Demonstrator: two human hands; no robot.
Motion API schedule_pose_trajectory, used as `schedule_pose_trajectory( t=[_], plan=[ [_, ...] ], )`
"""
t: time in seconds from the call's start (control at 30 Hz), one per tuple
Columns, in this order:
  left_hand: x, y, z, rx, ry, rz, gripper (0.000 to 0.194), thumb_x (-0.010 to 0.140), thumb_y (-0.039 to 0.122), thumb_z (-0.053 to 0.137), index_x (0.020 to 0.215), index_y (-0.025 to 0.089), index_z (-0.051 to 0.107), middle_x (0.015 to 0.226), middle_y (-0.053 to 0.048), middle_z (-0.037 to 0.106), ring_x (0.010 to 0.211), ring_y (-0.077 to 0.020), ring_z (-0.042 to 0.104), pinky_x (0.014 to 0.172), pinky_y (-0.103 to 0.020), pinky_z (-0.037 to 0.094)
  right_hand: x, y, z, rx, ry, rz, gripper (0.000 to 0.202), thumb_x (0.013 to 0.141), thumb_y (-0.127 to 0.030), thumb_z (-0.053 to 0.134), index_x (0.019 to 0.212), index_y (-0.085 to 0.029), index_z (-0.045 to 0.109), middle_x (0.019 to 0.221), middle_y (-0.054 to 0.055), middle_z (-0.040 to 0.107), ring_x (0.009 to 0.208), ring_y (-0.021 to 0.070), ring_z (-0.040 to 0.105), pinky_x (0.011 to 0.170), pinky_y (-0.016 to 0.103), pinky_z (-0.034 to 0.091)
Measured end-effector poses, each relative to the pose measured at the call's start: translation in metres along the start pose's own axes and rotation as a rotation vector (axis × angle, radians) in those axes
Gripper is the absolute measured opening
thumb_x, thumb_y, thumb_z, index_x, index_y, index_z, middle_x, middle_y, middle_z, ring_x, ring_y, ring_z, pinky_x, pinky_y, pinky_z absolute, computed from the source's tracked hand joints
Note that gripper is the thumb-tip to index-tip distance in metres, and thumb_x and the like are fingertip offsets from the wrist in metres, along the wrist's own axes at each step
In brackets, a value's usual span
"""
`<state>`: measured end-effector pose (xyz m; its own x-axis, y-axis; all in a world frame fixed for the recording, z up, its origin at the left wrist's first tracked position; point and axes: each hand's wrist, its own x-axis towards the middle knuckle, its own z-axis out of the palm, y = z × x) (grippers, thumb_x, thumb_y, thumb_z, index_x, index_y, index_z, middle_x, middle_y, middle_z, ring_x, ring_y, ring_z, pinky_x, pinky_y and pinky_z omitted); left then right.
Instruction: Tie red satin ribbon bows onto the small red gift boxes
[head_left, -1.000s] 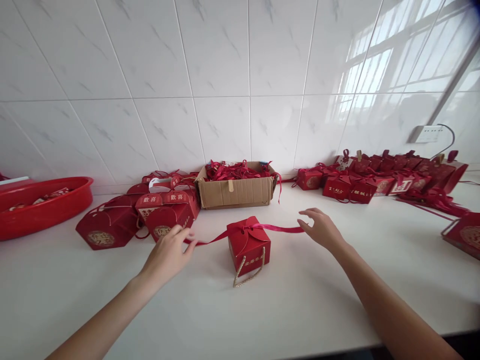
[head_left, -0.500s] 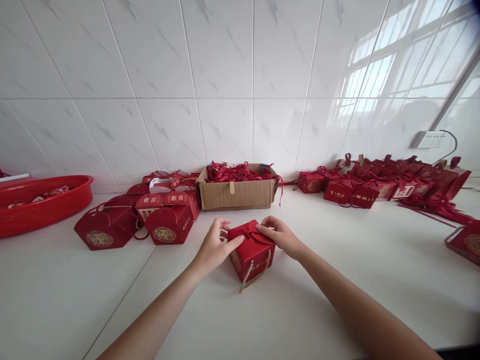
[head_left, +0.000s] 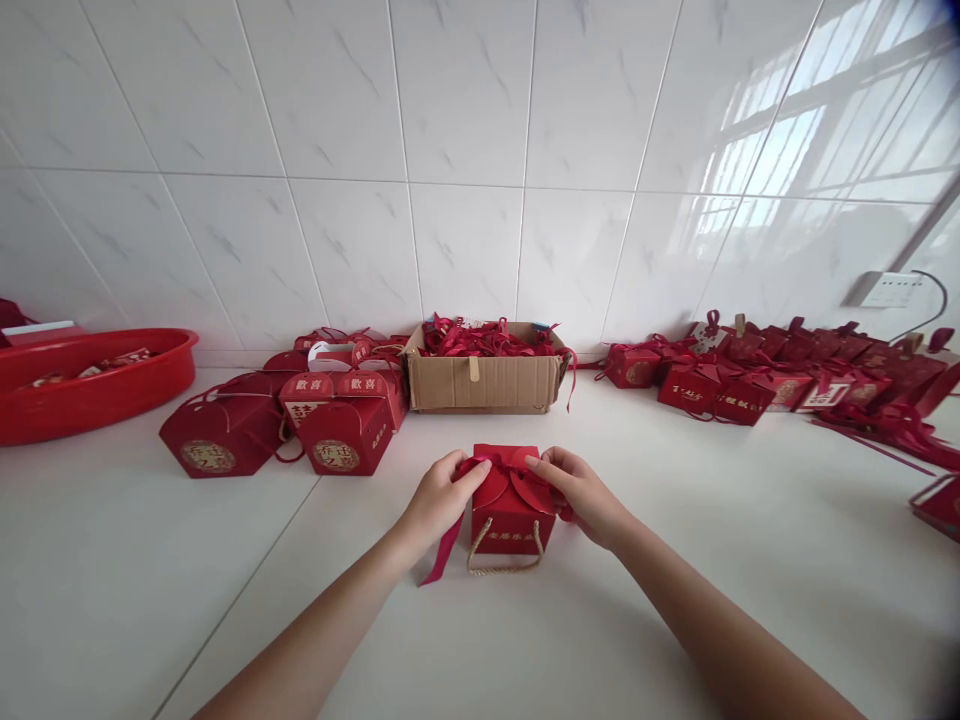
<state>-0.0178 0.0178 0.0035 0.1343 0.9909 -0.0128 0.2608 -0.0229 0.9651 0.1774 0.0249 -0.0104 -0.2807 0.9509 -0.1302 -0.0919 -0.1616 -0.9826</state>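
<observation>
A small red gift box (head_left: 504, 530) stands upright on the white table in front of me, its rope handle (head_left: 501, 570) hanging down the near side. Red ribbon (head_left: 448, 550) crosses its folded top, and one tail dangles off to the left. My left hand (head_left: 444, 492) pinches the ribbon at the left of the box top, thumb uppermost. On the other side my right hand (head_left: 581, 492) is closed on the ribbon too, its thumb at the middle of the lid. The fingers of both hands are partly hidden.
Behind the box, a cardboard carton (head_left: 480, 385) full of red ribbons stands by the tiled wall. More red boxes (head_left: 345, 440) sit at left beside a red basin (head_left: 97, 400). Rows of red boxes (head_left: 712, 398) and loose ribbon (head_left: 892, 425) lie at right.
The gift box has turned so its rope-handle side faces me squarely. Both hands have gone from resting around the box top to gripping the ribbon, and a tail now shows at left.
</observation>
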Motion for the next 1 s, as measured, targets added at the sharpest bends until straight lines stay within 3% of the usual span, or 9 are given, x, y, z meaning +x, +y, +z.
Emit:
schedule_pose_trajectory(
  t=[0.1, 0.23, 0.4, 0.5, 0.77, 0.87, 1.0],
  plan=[
    [-0.004, 0.004, 0.002, -0.085, -0.073, -0.025, 0.034, 0.08, 0.05, 0.054, 0.084, 0.017, 0.054, 0.086, -0.006, 0.064, 0.081, -0.0213, 0.062, 0.069, -0.031, 0.047, -0.001, 0.0, 0.0, 0.019, 0.006, 0.003, 0.044, 0.069, -0.051, 0.07, 0.071, -0.02, 0.039, 0.057, -0.008, 0.044, 0.044, 0.0043, 0.034, 0.042, 0.02, 0.018],
    [-0.006, 0.004, 0.001, -0.2, -0.122, -0.068, 0.034, 0.076, 0.046, 0.063, 0.091, 0.016, 0.056, 0.09, -0.008, 0.065, 0.085, -0.0227, 0.063, 0.07, -0.032, 0.048, 0.0, 0.003, 0.001, 0.011, 0.036, -0.007, 0.042, 0.069, -0.049, 0.071, 0.073, -0.02, 0.04, 0.066, -0.004, 0.054, 0.051, 0.007, 0.047, 0.044, 0.02, 0.027],
    [-0.006, 0.005, -0.001, -0.14, -0.099, -0.093, 0.032, 0.073, 0.045, 0.066, 0.086, 0.017, 0.059, 0.077, -0.002, 0.063, 0.069, -0.0165, 0.06, 0.054, -0.025, 0.041, 0.002, 0.007, 0.001, -0.013, 0.045, -0.007, 0.043, 0.068, -0.05, 0.071, 0.073, -0.02, 0.04, 0.074, -0.001, 0.057, 0.06, 0.0102, 0.054, 0.05, 0.021, 0.036],
    [-0.007, 0.007, -0.001, -0.098, -0.096, -0.09, 0.029, 0.073, 0.045, 0.066, 0.083, 0.017, 0.063, 0.069, 0.0, 0.062, 0.058, -0.0129, 0.054, 0.047, -0.023, 0.034, 0.004, 0.008, 0.0, -0.062, 0.053, -0.014, 0.044, 0.068, -0.051, 0.07, 0.072, -0.02, 0.039, 0.069, -0.003, 0.054, 0.054, 0.0078, 0.048, 0.046, 0.019, 0.03],
    [-0.008, 0.005, -0.001, -0.196, -0.067, -0.154, 0.03, 0.066, 0.044, 0.073, 0.074, 0.017, 0.063, 0.062, 0.001, 0.06, 0.05, -0.0103, 0.047, 0.046, -0.022, 0.029, 0.003, 0.001, -0.011, -0.166, 0.025, -0.056, 0.047, 0.068, -0.053, 0.068, 0.063, -0.02, 0.036, 0.058, -0.007, 0.033, 0.048, 0.0058, 0.022, 0.043, 0.022, 0.013],
    [-0.005, 0.002, -0.004, -0.213, -0.055, -0.163, 0.035, 0.064, 0.047, 0.073, 0.063, 0.018, 0.055, 0.05, 0.005, 0.045, 0.043, -0.0074, 0.034, 0.043, -0.022, 0.023, 0.001, -0.006, -0.016, -0.277, 0.028, -0.092, 0.044, 0.071, -0.054, 0.065, 0.062, -0.018, 0.041, 0.059, -0.005, 0.034, 0.051, 0.0068, 0.024, 0.046, 0.023, 0.015],
    [0.001, -0.005, -0.008, -0.221, -0.007, -0.148, 0.054, 0.068, 0.052, 0.067, 0.05, 0.021, 0.027, 0.043, 0.01, 0.019, 0.039, -0.006, 0.02, 0.043, -0.022, 0.02, 0.0, -0.011, -0.024, -0.431, 0.03, -0.087, 0.043, 0.07, -0.056, 0.065, 0.061, -0.017, 0.05, 0.058, -0.004, 0.035, 0.053, 0.0074, 0.025, 0.046, 0.023, 0.017]
  ],
)
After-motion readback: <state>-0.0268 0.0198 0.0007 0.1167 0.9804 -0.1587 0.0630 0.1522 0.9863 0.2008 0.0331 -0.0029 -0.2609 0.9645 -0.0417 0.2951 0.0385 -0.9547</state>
